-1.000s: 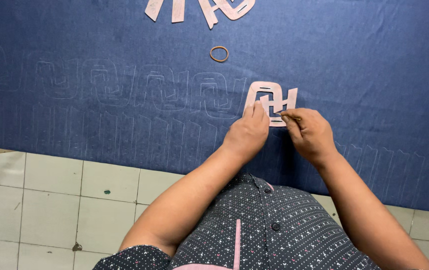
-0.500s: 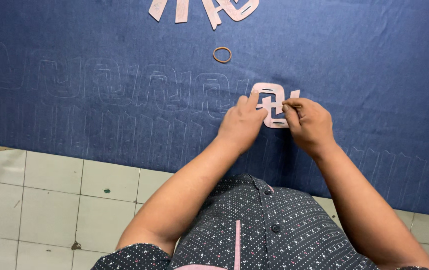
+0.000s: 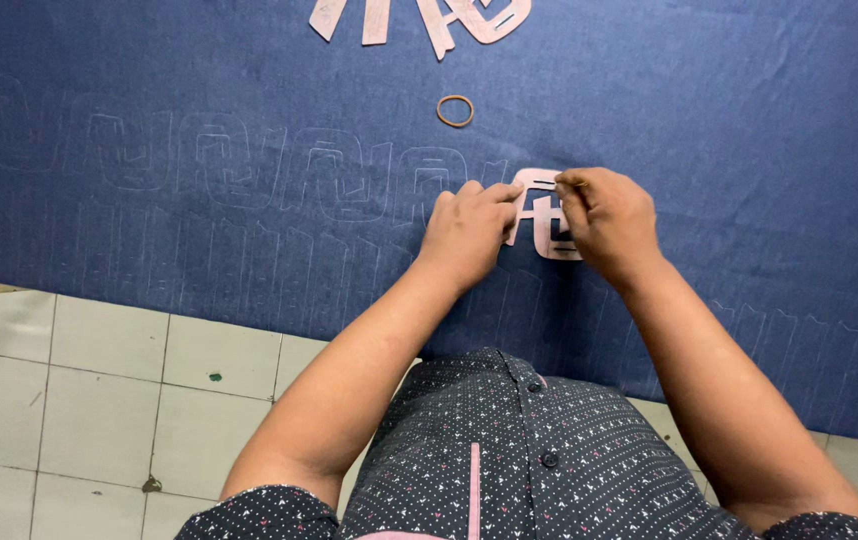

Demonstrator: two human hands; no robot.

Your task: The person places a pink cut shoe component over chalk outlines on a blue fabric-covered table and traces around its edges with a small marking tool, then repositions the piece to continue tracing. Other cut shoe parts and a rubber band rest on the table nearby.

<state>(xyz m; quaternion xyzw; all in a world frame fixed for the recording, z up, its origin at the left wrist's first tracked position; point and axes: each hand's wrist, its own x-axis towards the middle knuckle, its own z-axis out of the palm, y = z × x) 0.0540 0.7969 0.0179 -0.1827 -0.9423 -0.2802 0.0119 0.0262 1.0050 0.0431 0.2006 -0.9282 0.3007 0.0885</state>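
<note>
A pink cut-out shape lies flat on the dark blue cloth, just right of a row of faint chalk outlines, and both hands rest on it. The left hand presses its fingertips on the shape's left edge with fingers bent, holding it down, while the right hand covers the right side and pinches a thin stick-like marker at the shape's top edge. A rubber band lies on the cloth above the hands, apart from them, and more pink cut-outs sit at the top edge, with pale floor tiles below the cloth
</note>
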